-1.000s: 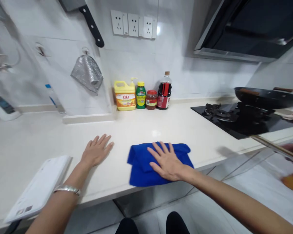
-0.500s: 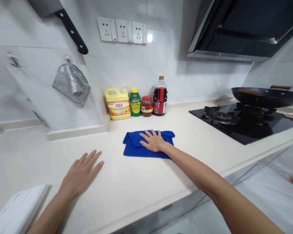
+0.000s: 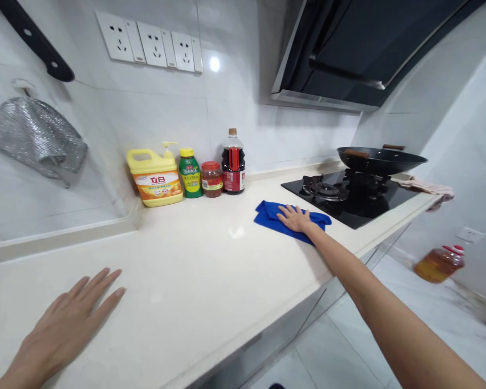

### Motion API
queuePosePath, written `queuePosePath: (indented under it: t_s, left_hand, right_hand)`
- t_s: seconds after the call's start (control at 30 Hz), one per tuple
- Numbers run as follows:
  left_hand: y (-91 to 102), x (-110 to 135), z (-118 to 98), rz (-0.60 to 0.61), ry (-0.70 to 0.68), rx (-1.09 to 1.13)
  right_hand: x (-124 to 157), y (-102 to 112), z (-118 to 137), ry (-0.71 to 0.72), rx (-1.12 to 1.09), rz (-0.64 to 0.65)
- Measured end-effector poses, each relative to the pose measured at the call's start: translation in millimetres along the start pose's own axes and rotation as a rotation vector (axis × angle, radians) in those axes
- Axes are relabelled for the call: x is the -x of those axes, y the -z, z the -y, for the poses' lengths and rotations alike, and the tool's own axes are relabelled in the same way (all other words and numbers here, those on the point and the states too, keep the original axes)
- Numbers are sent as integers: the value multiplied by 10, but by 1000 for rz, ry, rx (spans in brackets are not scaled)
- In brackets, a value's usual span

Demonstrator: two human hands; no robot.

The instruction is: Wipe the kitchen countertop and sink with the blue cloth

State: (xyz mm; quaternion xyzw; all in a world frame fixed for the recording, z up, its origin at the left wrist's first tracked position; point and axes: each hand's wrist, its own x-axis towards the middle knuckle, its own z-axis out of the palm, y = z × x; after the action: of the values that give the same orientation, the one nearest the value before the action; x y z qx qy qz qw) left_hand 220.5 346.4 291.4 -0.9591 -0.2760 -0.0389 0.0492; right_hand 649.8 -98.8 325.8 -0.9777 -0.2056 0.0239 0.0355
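Note:
My right hand (image 3: 295,219) lies flat with fingers spread on a folded blue cloth (image 3: 269,219), pressing it to the white countertop (image 3: 194,270). The cloth is beside the left front edge of the black gas stove (image 3: 360,202). My left hand (image 3: 71,319) rests palm down on the counter at the lower left, its fingers stretched out and holding nothing. Part of the cloth is hidden beneath my right hand and forearm.
Along the wall stand a yellow detergent jug (image 3: 156,181), a green bottle (image 3: 190,175), a red-lidded jar (image 3: 212,181) and a dark sauce bottle (image 3: 234,167). A wok (image 3: 383,159) sits on the stove under the range hood (image 3: 348,48). An oil jug (image 3: 439,265) is on the floor.
My right hand has slid the blue cloth rightward along the counter, close to the stove. The view has turned right, bringing the oil jug into sight. My left hand stays flat.

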Motion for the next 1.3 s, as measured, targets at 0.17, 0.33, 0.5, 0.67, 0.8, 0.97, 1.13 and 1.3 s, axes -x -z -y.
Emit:
queuePosePath:
  t_s: [0.17,0.33,0.5,0.67,0.8,0.97,1.13,1.3]
  left_hand:
    - [85,-3,-86,69,-1,19]
    - [173,1,-191,92,20,7]
    - [259,62,-308,90,32,37]
    - [322,139,-384,55,32,106]
    - [334,159,-395,46,50,137]
    - [346,171,-393,34,32,143]
    - [375,195,-392,75,27,142]
    - [362,203,-379,70,32,188]
  right_hand:
    - [364,-10,-529,-144,37,-40]
    - [849,-84,-521,-153,74,-60]
    - [1407,-173,-197,3,126,-70]
    - [1990,-164,625,279,128,-52]
    - [2375,-145,1483,552,25,-8]
    - [2470,-138,2339,864,-128,75]
    - [2083,-116,2720,935,-118,107]
    - [1478,-116,2789,815,-84,112]
